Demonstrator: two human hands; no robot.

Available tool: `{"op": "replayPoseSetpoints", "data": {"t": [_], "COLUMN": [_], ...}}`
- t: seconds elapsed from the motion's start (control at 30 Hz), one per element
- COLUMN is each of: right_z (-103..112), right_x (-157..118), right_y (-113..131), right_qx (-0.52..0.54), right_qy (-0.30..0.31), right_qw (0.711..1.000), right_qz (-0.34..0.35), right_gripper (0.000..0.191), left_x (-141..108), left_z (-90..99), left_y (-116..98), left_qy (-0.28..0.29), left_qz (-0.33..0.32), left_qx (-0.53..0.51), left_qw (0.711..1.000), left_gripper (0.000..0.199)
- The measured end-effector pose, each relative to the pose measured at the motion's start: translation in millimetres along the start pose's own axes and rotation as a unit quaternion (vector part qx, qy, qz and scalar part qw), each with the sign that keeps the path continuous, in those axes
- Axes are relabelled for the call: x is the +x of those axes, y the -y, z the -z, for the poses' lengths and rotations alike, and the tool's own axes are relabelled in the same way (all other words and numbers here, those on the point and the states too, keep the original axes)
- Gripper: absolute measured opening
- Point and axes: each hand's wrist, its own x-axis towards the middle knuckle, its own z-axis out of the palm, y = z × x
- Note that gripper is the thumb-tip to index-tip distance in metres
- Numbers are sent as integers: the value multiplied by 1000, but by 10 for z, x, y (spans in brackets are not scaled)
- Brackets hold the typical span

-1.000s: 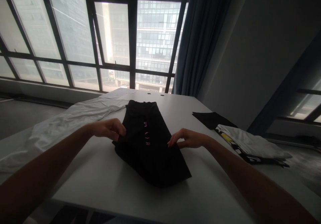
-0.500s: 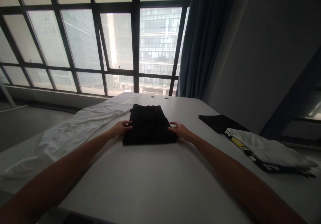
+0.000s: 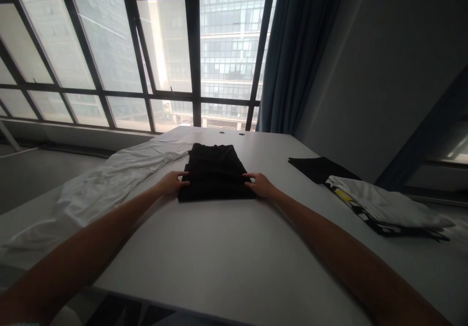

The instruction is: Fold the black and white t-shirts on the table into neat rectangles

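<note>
A folded black garment lies flat on the white table, in the middle of the view. My left hand grips its left edge, with thumb and fingertips on the cloth. At the right edge, my right hand pinches the same garment between thumb and fingers. Some of the fingertips are hidden against the dark fabric.
White cloth is spread along the table's left side. On the right lie a black cloth and a folded white garment over a patterned black one. Windows and a blue curtain stand behind the table.
The view has tilted down slightly, so everything sits a little higher in the frame apart from the near table edge, which shows more. The garment's top looks smoother; both hands remain at its sides.
</note>
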Motion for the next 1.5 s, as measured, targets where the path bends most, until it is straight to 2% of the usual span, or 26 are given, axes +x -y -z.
{"op": "replayPoseSetpoints", "data": {"t": [0.17, 0.37, 0.53, 0.63, 0.7, 0.77, 0.8, 0.87, 0.97, 1.03, 1.17, 1.2, 1.27, 1.37, 1.43, 1.5], "right_z": [13, -18, -57, -76, -98, -129, -146, -173, -152, -84, 95, 121, 125, 34, -52, -129], "right_x": [36, 162, 459, 652, 755, 832, 860, 893, 891, 871, 845, 847, 853, 851, 829, 786], "right_y": [40, 75, 95, 93, 82, 73, 74, 92, 150, 190, 229, 229, 219, 200, 202, 229], "right_qx": [-48, -44, 13, 73, 109, 133, 146, 181, 257, 323, 424, 422, 354, 114, -30, -107], "right_qy": [4, 1, -6, -6, -21, -44, -51, -51, -21, 2, 36, 31, 0, -55, -75, -75], "right_qw": [999, 999, 999, 994, 988, 982, 979, 972, 954, 937, 904, 906, 935, 988, 993, 989], "right_qz": [-8, -17, -42, -79, -109, -128, -132, -141, -153, -134, -38, -24, -32, -84, -83, -63], "right_gripper": [38, 35, 44, 62, 83, 92, 90, 73, 41, 30, 44, 49, 59, 68, 67, 63], "left_x": [49, 140, 405, 589, 681, 741, 760, 780, 774, 759, 737, 738, 745, 754, 736, 676], "left_z": [-106, -171, -176, -169, -168, -173, -175, -173, -120, -42, 122, 138, 121, 13, -76, -163], "left_y": [-21, 53, 53, 54, 74, 97, 103, 95, 35, -11, -41, -33, -7, 28, 26, -11], "left_qy": [-36, -25, -40, -61, -75, -77, -73, -59, -36, -17, 28, 28, 4, -46, -66, -68], "left_qz": [-9, -16, 6, 26, 41, 71, 85, 98, 82, 66, 1, -8, 0, 23, 16, -15], "left_qx": [11, 78, 17, -15, -36, -96, -131, -187, -236, -276, -380, -366, -262, -100, -68, -28], "left_qw": [999, 997, 999, 998, 996, 990, 985, 976, 968, 959, 925, 930, 965, 994, 995, 997], "left_gripper": [47, 46, 37, 35, 45, 52, 52, 46, 39, 37, 36, 37, 40, 45, 43, 37]}}
